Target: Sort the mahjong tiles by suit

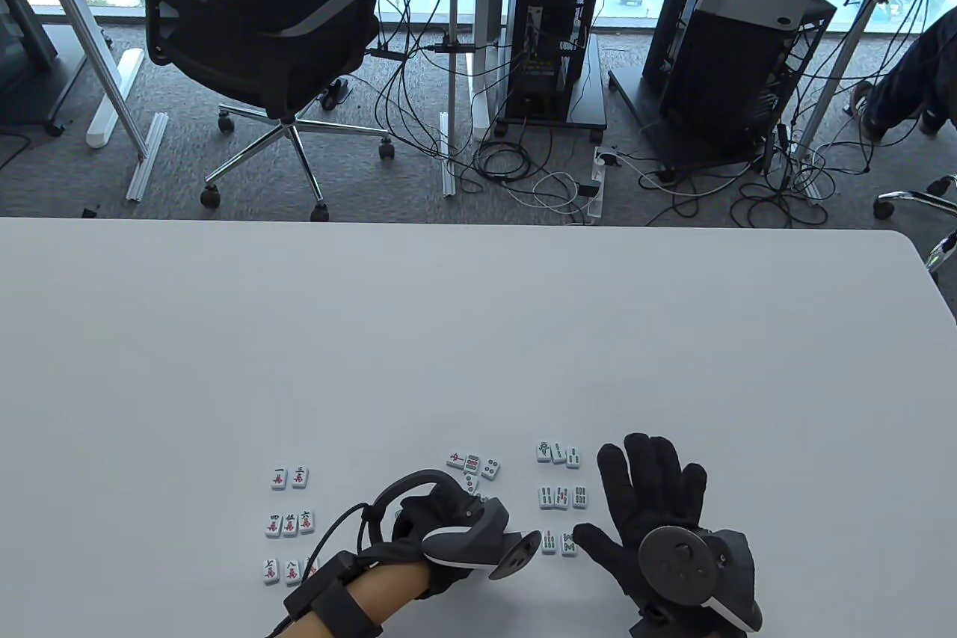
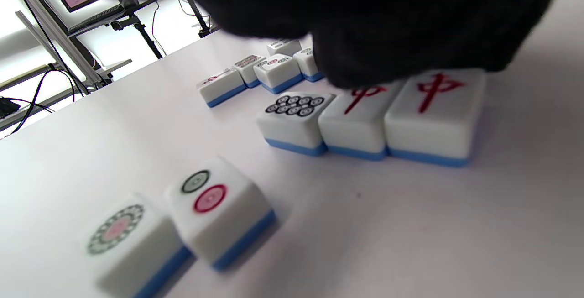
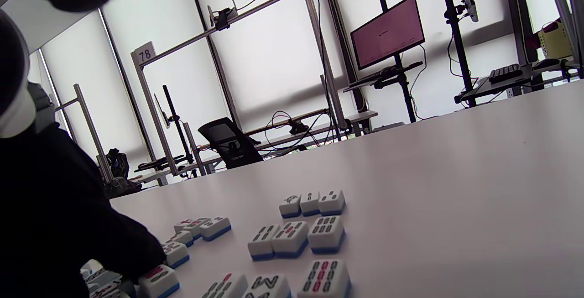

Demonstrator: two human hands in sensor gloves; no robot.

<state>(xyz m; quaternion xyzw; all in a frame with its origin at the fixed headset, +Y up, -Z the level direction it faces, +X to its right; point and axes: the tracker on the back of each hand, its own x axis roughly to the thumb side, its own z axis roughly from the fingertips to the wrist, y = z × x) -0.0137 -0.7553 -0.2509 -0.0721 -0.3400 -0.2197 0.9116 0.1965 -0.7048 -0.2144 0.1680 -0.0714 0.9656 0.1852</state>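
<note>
Mahjong tiles lie face up in groups near the table's front edge. Character tiles (image 1: 288, 523) form three rows at the left, circle tiles (image 1: 472, 464) sit in the centre, and bamboo tiles (image 1: 561, 497) (image 3: 296, 236) form three rows at the right. My left hand (image 1: 448, 511) hangs over the centre group, its fingers (image 2: 365, 38) touching a row of two red-character tiles (image 2: 433, 111) and a circle tile (image 2: 294, 117). Two more circle tiles (image 2: 214, 202) lie close by. My right hand (image 1: 617, 500) lies flat with fingers spread, right of the bamboo rows, thumb beside the lowest row (image 1: 559, 542).
The white table (image 1: 478, 339) stretches bare beyond the tiles. Behind its far edge stand an office chair (image 1: 262, 40), computer towers (image 1: 549, 32) and floor cables.
</note>
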